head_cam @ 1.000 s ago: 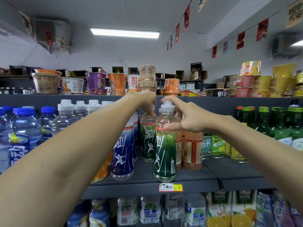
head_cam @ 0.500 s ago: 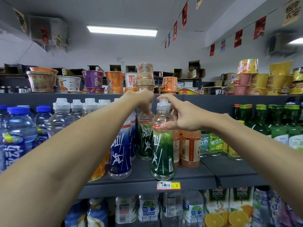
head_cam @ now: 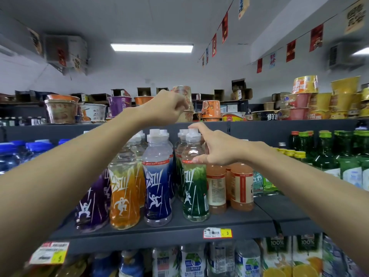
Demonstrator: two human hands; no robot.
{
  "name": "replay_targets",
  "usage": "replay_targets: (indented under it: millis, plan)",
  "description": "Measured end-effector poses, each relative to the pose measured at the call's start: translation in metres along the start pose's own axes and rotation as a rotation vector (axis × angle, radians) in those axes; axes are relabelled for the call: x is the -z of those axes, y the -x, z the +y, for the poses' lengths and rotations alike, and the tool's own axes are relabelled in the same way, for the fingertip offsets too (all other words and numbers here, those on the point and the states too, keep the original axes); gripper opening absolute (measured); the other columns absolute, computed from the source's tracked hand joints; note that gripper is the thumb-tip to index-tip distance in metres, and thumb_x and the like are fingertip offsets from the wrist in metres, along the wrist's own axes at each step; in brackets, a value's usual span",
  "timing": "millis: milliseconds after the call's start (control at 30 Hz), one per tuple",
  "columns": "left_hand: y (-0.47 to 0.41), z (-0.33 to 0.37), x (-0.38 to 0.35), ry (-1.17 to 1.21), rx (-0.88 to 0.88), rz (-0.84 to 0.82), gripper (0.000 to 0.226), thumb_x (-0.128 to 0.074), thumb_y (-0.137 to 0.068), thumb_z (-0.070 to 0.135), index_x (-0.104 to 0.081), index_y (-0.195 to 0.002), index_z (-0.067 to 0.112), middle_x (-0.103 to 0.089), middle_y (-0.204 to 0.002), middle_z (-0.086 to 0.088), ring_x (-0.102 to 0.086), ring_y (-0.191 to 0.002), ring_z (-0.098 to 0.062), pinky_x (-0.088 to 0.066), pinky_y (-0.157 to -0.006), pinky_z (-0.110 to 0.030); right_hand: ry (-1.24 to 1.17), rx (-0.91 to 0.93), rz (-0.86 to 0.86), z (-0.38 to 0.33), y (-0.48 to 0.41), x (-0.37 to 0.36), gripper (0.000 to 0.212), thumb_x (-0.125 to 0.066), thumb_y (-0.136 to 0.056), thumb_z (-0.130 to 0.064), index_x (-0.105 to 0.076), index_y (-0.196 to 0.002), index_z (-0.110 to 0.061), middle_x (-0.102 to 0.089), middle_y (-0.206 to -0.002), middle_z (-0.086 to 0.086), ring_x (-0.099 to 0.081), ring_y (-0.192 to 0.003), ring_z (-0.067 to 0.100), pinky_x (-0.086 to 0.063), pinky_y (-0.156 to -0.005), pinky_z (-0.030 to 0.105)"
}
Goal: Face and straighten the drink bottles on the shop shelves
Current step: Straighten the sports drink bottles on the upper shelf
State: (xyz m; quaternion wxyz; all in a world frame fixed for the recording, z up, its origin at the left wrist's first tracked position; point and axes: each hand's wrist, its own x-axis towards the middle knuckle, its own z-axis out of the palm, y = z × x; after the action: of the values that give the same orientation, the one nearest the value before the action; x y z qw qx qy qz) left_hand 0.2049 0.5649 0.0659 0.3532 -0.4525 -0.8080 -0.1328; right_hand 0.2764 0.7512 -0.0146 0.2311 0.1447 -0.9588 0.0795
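Right hand (head_cam: 217, 150) pinches green sports-drink bottle (head_cam: 194, 188) near shelf (head_cam: 159, 234) front edge, forefinger at cap, thumb at shoulder; left hand (head_cam: 165, 108) raised above bottles, fingers curled, empty.

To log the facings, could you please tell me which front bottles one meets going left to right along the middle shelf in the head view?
purple-label bottle → orange-label bottle → blue-label bottle → green-label bottle, gripped by the right hand → peach drink bottles → green glass bottles
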Motion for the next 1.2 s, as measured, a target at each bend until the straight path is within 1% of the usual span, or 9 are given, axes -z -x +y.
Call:
replay_targets:
  millis: [67, 167, 267, 467, 600, 800, 933, 1067, 1200]
  plan:
    - [0.013, 0.001, 0.001, 0.003, -0.017, -0.02, 0.026, -0.05, -0.103, 0.019, -0.07, -0.117, 0.012, -0.071, -0.106, -0.005, -0.066, -0.08, -0.019, -0.053, -0.067, -0.026, 0.127, 0.015, 0.027, -0.001, -0.001, 0.005, 0.093, -0.076, -0.082, -0.05, -0.019, -0.153, -0.032, -0.063, -0.085, -0.006, -0.062, -0.09, 0.016, -0.046, -0.079, 0.034]
    - [0.028, -0.001, -0.008, 0.023, -0.052, -0.061, 0.027, -0.051, -0.102, 0.025, -0.069, -0.118, 0.013, -0.069, -0.108, 0.001, -0.064, -0.089, -0.012, -0.046, -0.069, -0.015, 0.373, 0.046, 0.106, 0.0, -0.005, 0.014, 0.098, -0.073, -0.076, -0.066, -0.026, -0.154, -0.031, -0.059, -0.132, 0.0, -0.048, -0.125, 0.025, -0.035, -0.103, 0.042]
    - [0.037, -0.001, -0.016, 0.047, -0.091, -0.093, 0.03, -0.053, -0.101, 0.034, -0.068, -0.12, 0.016, -0.069, -0.106, 0.005, -0.061, -0.088, -0.002, -0.04, -0.066, -0.01, 0.324, 0.059, 0.116, -0.002, -0.006, 0.013, 0.095, -0.075, -0.073, -0.067, -0.034, -0.151, -0.029, -0.058, -0.128, -0.001, -0.047, -0.118, 0.021, -0.031, -0.097, 0.037]
    - [0.045, -0.002, -0.022, 0.063, -0.13, -0.073, 0.038, -0.06, -0.097, 0.037, -0.065, -0.127, 0.013, -0.069, -0.111, 0.0, -0.062, -0.095, -0.009, -0.048, -0.079, -0.017, 0.276, 0.022, 0.105, -0.007, -0.007, 0.011, 0.102, -0.076, -0.072, -0.066, -0.031, -0.154, -0.023, -0.058, -0.129, 0.004, -0.051, -0.118, 0.024, -0.038, -0.101, 0.04]
    - [0.046, 0.0, -0.026, 0.048, -0.146, -0.047, 0.045, -0.067, -0.093, 0.036, -0.062, -0.131, 0.013, -0.067, -0.115, -0.001, -0.057, -0.095, -0.008, -0.042, -0.076, -0.013, 0.181, 0.011, 0.073, -0.01, -0.004, 0.013, 0.103, -0.081, -0.074, -0.057, -0.029, -0.156, -0.02, -0.055, -0.135, 0.004, -0.051, -0.121, 0.022, -0.042, -0.101, 0.039]
    - [0.046, -0.004, -0.031, 0.081, -0.11, 0.02, 0.043, -0.078, -0.084, 0.035, -0.063, -0.12, 0.015, -0.066, -0.109, 0.001, -0.058, -0.093, -0.008, -0.044, -0.074, -0.011, 0.12, -0.023, 0.03, -0.013, 0.0, 0.013, 0.089, -0.081, -0.079, -0.047, -0.034, -0.151, -0.021, -0.055, -0.136, 0.003, -0.054, -0.119, 0.023, -0.046, -0.101, 0.038]
    - [0.047, -0.005, -0.035, 0.105, -0.087, 0.018, 0.047, -0.081, -0.081, 0.035, -0.061, -0.118, 0.015, -0.064, -0.106, 0.002, -0.06, -0.092, -0.01, -0.052, -0.077, -0.019, 0.155, -0.015, -0.027, -0.008, 0.001, 0.01, 0.079, -0.074, -0.085, -0.044, -0.036, -0.151, -0.02, -0.056, -0.134, -0.002, -0.05, -0.123, 0.021, -0.041, -0.102, 0.035]
    - [0.046, -0.001, -0.04, 0.054, -0.131, 0.038, 0.059, -0.075, -0.086, 0.036, -0.055, -0.138, 0.017, -0.062, -0.117, 0.0, -0.047, -0.092, -0.006, -0.038, -0.076, -0.016, 0.309, -0.055, -0.015, 0.008, 0.008, 0.018, 0.07, -0.065, -0.089, -0.052, -0.04, -0.151, -0.03, -0.045, -0.151, 0.001, -0.037, -0.139, 0.025, -0.03, -0.114, 0.048]
    - [0.043, 0.004, -0.044, 0.0, -0.143, 0.092, 0.052, -0.074, -0.088, 0.039, -0.063, -0.132, 0.014, -0.066, -0.117, -0.006, -0.038, -0.089, -0.006, -0.034, -0.079, -0.021, 0.426, -0.097, -0.027, 0.024, 0.017, 0.018, 0.068, -0.058, -0.089, -0.063, -0.04, -0.148, -0.036, -0.056, -0.142, 0.006, -0.049, -0.131, 0.026, -0.035, -0.11, 0.046]
